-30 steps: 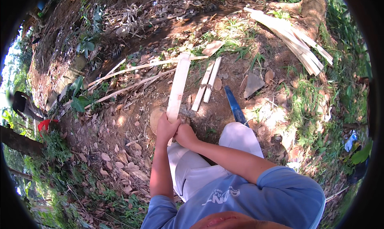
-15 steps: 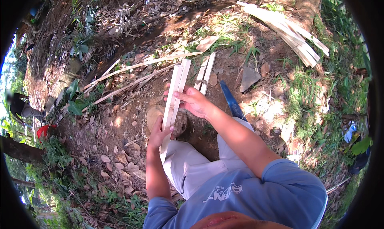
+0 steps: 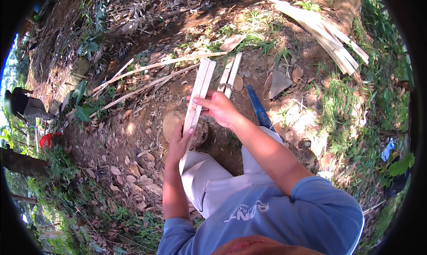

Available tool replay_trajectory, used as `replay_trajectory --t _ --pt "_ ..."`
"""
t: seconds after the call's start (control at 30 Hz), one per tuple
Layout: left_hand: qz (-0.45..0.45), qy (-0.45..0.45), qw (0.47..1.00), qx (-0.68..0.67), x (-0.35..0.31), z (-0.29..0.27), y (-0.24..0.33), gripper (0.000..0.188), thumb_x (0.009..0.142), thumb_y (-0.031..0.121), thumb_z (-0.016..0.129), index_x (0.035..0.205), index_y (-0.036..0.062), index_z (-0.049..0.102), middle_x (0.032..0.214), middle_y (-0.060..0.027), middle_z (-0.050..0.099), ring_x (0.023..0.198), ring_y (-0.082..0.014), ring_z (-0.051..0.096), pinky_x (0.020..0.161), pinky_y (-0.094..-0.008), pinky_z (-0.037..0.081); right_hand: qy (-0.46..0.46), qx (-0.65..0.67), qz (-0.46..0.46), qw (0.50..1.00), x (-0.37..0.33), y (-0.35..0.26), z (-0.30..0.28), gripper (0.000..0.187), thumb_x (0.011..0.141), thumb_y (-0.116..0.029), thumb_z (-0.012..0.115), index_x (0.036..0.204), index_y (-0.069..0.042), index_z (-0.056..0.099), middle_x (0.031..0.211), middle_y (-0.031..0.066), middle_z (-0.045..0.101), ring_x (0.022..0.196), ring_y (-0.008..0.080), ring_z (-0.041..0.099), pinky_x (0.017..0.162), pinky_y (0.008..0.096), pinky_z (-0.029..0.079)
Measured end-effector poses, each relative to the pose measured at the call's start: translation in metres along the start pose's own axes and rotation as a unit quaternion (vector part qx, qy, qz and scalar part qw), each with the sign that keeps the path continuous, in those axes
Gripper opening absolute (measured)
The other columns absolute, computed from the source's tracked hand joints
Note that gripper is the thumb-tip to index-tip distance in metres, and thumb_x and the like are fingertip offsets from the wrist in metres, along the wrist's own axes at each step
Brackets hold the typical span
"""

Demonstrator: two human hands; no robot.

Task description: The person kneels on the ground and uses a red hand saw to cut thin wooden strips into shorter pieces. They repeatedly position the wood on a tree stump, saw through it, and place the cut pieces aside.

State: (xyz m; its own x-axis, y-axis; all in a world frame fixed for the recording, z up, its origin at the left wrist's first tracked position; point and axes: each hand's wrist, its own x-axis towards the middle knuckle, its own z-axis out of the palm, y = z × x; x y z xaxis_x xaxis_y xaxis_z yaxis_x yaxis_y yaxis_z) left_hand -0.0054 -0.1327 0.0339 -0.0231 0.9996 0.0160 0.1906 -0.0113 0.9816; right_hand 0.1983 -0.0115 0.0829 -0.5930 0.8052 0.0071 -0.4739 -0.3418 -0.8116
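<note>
Two pale wooden strips [image 3: 199,91] lie side by side in my hands, slanting up and away from my lap. My left hand [image 3: 179,140] is closed around their lower part, thumb across the front. Further up, my right hand [image 3: 213,106] grips them from the right with its thumb on top and fingers behind. Beneath them stands a cut log stump [image 3: 172,123], partly hidden by the strips and my left hand. Just beyond my right hand, a pair of shorter strips [image 3: 231,74] rests on the soil. A blue saw blade [image 3: 258,106] lies beside my right knee.
Long thin wooden strips [image 3: 151,68] lie on the ground at the left. A bundle of pale strips [image 3: 322,32] rests by a tree root [image 3: 349,8] at far right. A flat grey stone [image 3: 279,83] sits near the saw. Another person [image 3: 29,104] is at far left.
The two strips have closed together, so the gap at their upper end is narrower. They have turned slightly toward me, and both hands have shifted a little with them.
</note>
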Motion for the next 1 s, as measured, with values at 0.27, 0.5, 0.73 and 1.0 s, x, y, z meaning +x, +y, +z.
replay_trajectory --t 0.27,0.5,0.73,1.0 --pt "0.015 -0.002 1.0 -0.019 0.004 0.001 -0.003 0.03 0.111 0.02 0.063 0.133 0.0006 0.06 0.112 -0.0069 0.072 0.098 -0.0149 0.069 0.089 -0.0333 0.055 0.0 0.031 -0.001 1.0 0.0 -0.001 0.0 0.063 0.102 -0.023 0.081 0.154 0.001 0.056 0.137 0.0147 0.072 0.125 0.0217 0.07 0.106 0.0465 0.061" --pt "0.009 -0.014 1.0 -0.005 0.003 0.001 -0.002 0.029 0.111 0.02 0.063 0.133 0.0011 0.061 0.115 -0.007 0.072 0.096 -0.0149 0.07 0.088 -0.0333 0.055 0.004 0.029 0.007 1.0 0.0 0.001 -0.005 0.057 0.105 -0.021 0.076 0.156 -0.006 0.056 0.138 0.0135 0.073 0.124 0.0226 0.072 0.108 0.0471 0.06" --pt "-0.016 0.012 1.0 -0.003 0.001 0.011 0.002 0.029 0.109 0.019 0.067 0.131 0.001 0.062 0.104 -0.0032 0.067 0.088 -0.0122 0.064 0.082 -0.0322 0.053 0.01 0.014 -0.003 1.0 -0.002 0.004 -0.008 0.059 0.105 -0.024 0.076 0.157 -0.006 0.055 0.137 0.0129 0.073 0.123 0.0214 0.071 0.108 0.047 0.059" --pt "0.085 0.085 0.955 0.271 0.008 0.02 -0.012 0.042 0.1 0.025 0.08 0.123 -0.002 0.058 0.101 -0.0192 0.069 0.084 -0.0333 0.067 0.078 -0.045 0.055 0.086 -0.195 -0.015 0.977 0.009 0.014 -0.006 0.044 0.106 -0.037 0.074 0.131 -0.001 0.071 0.122 0.0118 0.077 0.111 0.0178 0.073 0.092 0.0369 0.06"
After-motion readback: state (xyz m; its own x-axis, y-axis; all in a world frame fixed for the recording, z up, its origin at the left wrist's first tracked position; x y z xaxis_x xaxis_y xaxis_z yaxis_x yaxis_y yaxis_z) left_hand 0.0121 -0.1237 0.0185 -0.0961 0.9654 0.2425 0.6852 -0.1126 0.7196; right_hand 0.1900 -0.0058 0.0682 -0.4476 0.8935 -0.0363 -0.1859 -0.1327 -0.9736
